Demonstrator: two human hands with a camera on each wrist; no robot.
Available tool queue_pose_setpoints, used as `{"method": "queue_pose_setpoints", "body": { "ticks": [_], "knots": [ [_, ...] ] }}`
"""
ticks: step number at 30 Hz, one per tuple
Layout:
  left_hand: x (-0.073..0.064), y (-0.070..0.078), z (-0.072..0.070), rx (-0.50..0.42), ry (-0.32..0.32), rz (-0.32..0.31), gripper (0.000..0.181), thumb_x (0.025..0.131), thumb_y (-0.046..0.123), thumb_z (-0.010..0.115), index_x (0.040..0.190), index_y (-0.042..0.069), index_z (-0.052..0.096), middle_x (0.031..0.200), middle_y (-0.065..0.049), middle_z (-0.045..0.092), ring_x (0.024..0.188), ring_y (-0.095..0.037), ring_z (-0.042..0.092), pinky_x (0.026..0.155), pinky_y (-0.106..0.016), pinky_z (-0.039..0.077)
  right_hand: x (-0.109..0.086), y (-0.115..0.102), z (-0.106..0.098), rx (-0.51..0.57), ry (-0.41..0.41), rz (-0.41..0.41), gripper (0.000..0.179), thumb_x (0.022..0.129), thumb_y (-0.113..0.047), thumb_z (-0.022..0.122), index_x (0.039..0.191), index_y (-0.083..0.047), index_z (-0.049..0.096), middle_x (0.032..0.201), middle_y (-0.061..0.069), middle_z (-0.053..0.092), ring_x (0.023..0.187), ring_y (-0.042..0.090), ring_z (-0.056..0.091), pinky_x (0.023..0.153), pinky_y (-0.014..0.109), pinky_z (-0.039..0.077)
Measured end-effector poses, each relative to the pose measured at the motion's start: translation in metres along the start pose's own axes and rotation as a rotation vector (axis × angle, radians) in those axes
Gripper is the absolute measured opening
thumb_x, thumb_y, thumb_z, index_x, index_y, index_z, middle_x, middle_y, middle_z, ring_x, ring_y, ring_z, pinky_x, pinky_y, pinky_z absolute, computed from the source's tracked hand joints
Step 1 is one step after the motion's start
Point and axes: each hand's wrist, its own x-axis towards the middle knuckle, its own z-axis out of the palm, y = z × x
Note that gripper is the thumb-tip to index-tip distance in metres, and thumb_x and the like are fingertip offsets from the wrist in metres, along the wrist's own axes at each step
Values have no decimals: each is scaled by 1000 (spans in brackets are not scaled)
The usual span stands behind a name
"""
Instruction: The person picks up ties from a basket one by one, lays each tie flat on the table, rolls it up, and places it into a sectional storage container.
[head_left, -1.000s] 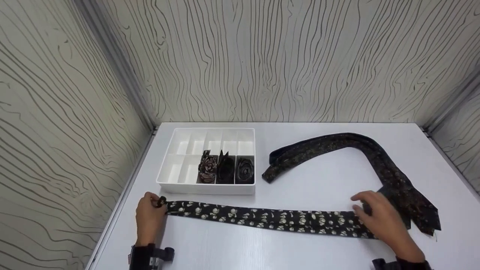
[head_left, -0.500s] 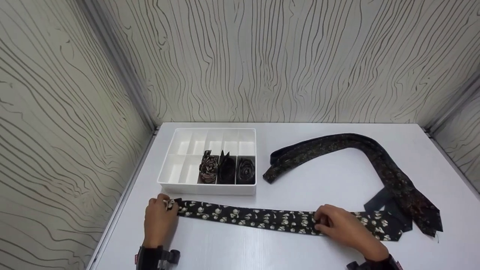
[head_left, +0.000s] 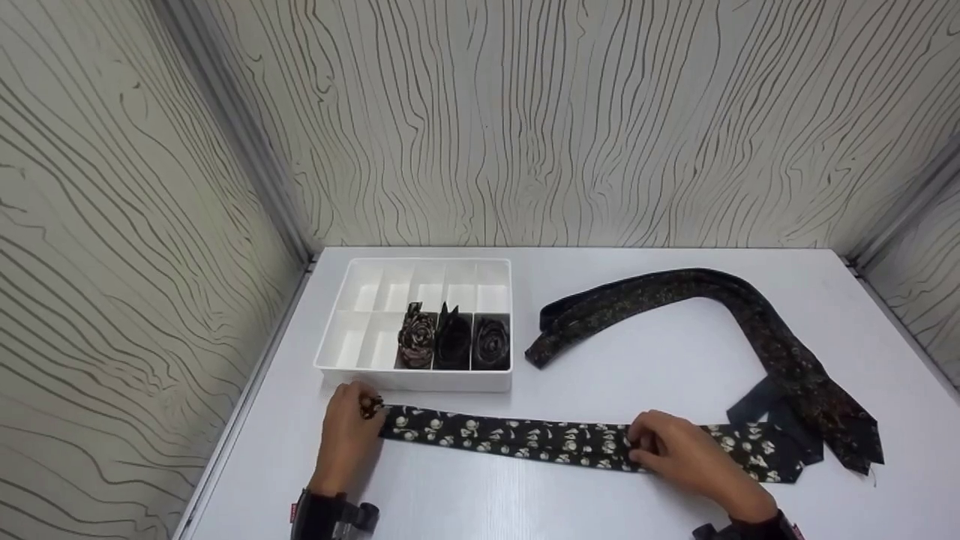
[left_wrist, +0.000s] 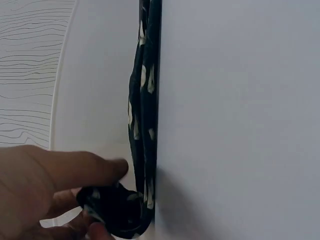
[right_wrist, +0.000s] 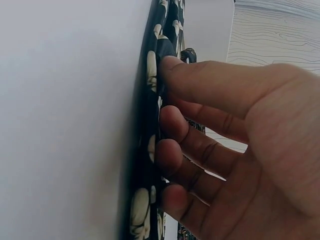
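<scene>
A black necktie (head_left: 510, 439) with a pale skull-like print lies lengthwise across the white table. In the head view, my left hand (head_left: 349, 435) holds its left end, which is curled into a small roll. The left wrist view shows that rolled end (left_wrist: 117, 207) between the thumb and fingers of my left hand (left_wrist: 60, 190), while the rest runs off flat. Farther right along the tie, my right hand (head_left: 686, 457) pinches the cloth. In the right wrist view, the thumb and curled fingertips of my right hand (right_wrist: 225, 130) touch the tie (right_wrist: 150, 145).
A white divided box (head_left: 412, 381) stands behind the tie, with rolled dark neckties (head_left: 454, 341) in three front compartments. A dark floral necktie (head_left: 750, 322) lies bent at the right, over a plain dark strip of cloth (head_left: 754, 401). Patterned walls (head_left: 487, 120) rise behind and beside the table.
My left hand has moved right along the table with the rolled end, leaving a shorter flat length. My right hand came left from the wide end onto the tie and stays there.
</scene>
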Motion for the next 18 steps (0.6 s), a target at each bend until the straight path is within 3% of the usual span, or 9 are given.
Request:
{"method": "queue_pose_setpoints", "body": {
  "ticks": [5, 9, 13, 18],
  "knots": [
    [-4, 2, 3, -41, -17, -13, 18, 97, 0, 67, 114, -1, 74, 102, -11, 65, 89, -19, 59, 76, -30, 50, 4, -12, -2, -38, 24, -25, 17, 92, -21, 83, 102, -19, 70, 86, -9, 59, 72, 0, 49, 63, 26, 43],
    [-6, 3, 4, 20, 20, -39, 30, 91, 5, 76, 120, -3, 69, 109, -19, 63, 99, -32, 61, 85, -45, 52, 18, -35, 3, -66, 80, -65, 13, 92, -21, 82, 99, -23, 71, 85, -12, 58, 71, 0, 49, 62, 25, 42],
    [-5, 7, 7, 35, 13, -76, 30, 90, 9, 79, 115, -1, 67, 110, -19, 62, 104, -36, 61, 90, -53, 52, 37, -65, 17, -65, 78, -165, 9, 94, -19, 79, 97, -23, 72, 88, -14, 61, 74, -2, 53, 65, 24, 47],
    [-3, 16, 17, 8, 32, 24, 29, 82, -6, 76, 107, 2, 64, 105, -14, 60, 100, -31, 59, 89, -50, 52, 60, -103, 46, -82, 26, -319, 11, 93, -18, 78, 102, -18, 73, 96, -11, 66, 82, 0, 59, 72, 25, 55]
  ]
}}
